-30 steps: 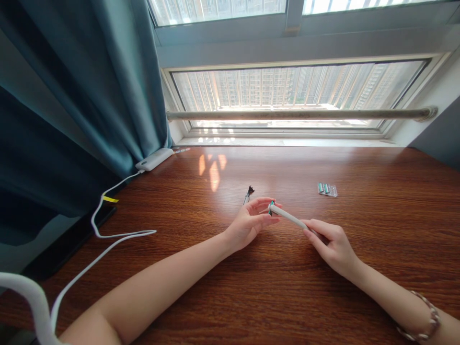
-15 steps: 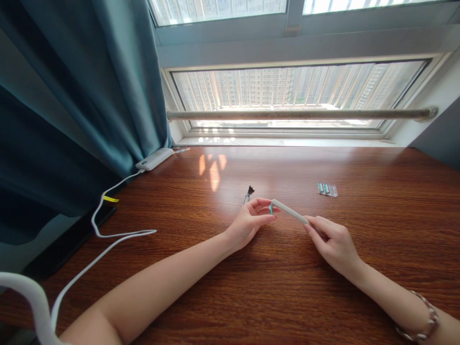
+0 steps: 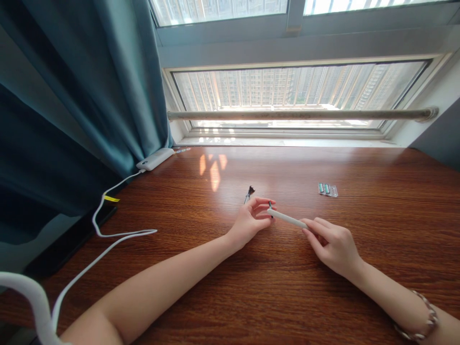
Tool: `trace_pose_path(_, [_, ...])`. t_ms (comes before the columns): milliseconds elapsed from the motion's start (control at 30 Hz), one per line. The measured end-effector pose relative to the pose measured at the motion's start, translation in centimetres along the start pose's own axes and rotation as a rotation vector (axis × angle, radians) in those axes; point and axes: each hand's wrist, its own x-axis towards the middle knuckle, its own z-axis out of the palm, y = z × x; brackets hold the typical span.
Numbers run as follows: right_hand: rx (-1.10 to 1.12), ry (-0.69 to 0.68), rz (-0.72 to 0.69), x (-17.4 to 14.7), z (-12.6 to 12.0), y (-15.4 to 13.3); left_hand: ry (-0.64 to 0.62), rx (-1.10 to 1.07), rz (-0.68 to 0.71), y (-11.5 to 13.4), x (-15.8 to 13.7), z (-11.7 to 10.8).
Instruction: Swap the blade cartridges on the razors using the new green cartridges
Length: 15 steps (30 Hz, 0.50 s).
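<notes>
My left hand [image 3: 247, 223] pinches a small razor cartridge [image 3: 271, 215] upright between thumb and fingers, its dark side showing. My right hand [image 3: 334, 242] is closed round the end of a white razor handle [image 3: 288, 218], which points left. The handle's tip lies against the cartridge's middle as I see it; whether the two are joined I cannot tell. Just beyond my left hand lies a thin silvery stick with a dark, tuft-like end [image 3: 251, 190], partly hidden by the fingers. A clear blister tray [image 3: 333, 191] with two teal-striped razor cartridges lies farther back on the right.
The wooden table [image 3: 230, 306] reaches back to a window with a horizontal rail [image 3: 302, 115]. At the left, a white cable [image 3: 95, 218] runs to a white box-shaped device [image 3: 156, 159] beside the blue curtain [image 3: 108, 72]. A white curved tube [image 3: 32, 297] stands at the lower left.
The handle's tip has moved left and down onto the cartridge, and the handle lies flatter. The cartridge has turned from its teal side to its dark side in my left fingers.
</notes>
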Motion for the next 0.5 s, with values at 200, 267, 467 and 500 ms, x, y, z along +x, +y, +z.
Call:
trace_pose_path(200, [-0.005,0.049,0.043,0.04,-0.06,-0.03,0.011,0.094,-0.002,0.15,-0.17,0.00])
trace_pose_path(267, [0.030,0.018,-0.001,0.07,-0.06,0.02,0.012,0.092,0.004,0.19,-0.17,0.02])
trace_pose_path(467, [0.015,0.021,0.070,0.11,0.04,0.26,0.024,0.092,-0.017,0.14,-0.14,-0.03])
trace_pose_path(500, [0.032,0.010,0.058,0.09,0.04,0.28,0.023,0.090,-0.020,0.12,-0.13,-0.04])
